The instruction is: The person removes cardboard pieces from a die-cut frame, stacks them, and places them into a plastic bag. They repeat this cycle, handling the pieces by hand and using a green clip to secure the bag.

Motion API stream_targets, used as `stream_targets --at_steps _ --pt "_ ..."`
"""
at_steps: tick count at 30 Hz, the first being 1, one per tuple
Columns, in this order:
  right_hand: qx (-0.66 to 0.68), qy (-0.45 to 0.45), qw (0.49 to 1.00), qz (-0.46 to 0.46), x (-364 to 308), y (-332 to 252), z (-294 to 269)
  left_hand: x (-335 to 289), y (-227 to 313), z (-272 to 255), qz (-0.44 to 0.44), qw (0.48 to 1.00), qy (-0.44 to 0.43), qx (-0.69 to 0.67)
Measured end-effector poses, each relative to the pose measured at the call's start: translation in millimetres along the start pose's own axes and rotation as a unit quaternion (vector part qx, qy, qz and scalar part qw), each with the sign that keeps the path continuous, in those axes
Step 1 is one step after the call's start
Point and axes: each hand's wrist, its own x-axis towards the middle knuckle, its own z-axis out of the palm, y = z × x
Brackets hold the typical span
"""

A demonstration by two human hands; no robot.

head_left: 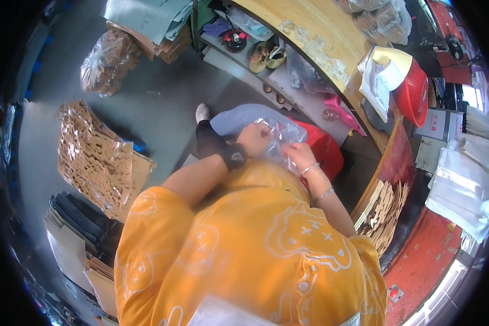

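Observation:
A clear plastic bag (281,132) is bunched up in front of my body. My left hand (254,140) has its fingers curled at the bag's near left side, closed on the plastic. On the other side my right hand (300,156), with bangles on its wrist, pinches the bag's edge. Behind the bag, partly hidden by it, is a red plastic container (325,151). A pale bluish plastic sheet or larger bag (236,117) spreads to the left, over my leg. What lies inside the bunched bag, if anything, cannot be made out.
A wooden table (315,41) curves along the far right, with shoes (261,57) on the shelf below. A red basket (413,92) stands at its edge. Stacked brown cardboard sheets (95,157) lie at left; a filled plastic bag (110,62) sits on the floor.

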Motion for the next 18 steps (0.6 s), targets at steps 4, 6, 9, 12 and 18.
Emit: stream_targets --at_steps 4,6,9,12,18 --pt "0.057 0.032 0.998 0.015 -3.2 16.1 -5.6 1.8 8.9 8.6 0.023 0.998 -0.017 0.058" --pt "0.030 0.073 0.997 -0.015 -6.1 15.6 -10.5 0.5 12.5 14.5 0.033 0.997 0.004 0.063" --pt "-0.078 0.116 0.987 -0.083 -10.3 10.4 -14.7 -2.2 13.3 24.0 0.085 0.994 0.041 0.059" --pt "-0.129 0.125 0.976 -0.123 -11.3 7.9 -11.6 -2.2 10.1 30.0 0.128 0.991 -0.027 0.013" --pt "0.047 0.069 0.987 -0.138 -6.2 17.6 3.8 -0.7 5.2 27.7 0.085 0.991 -0.060 0.084"
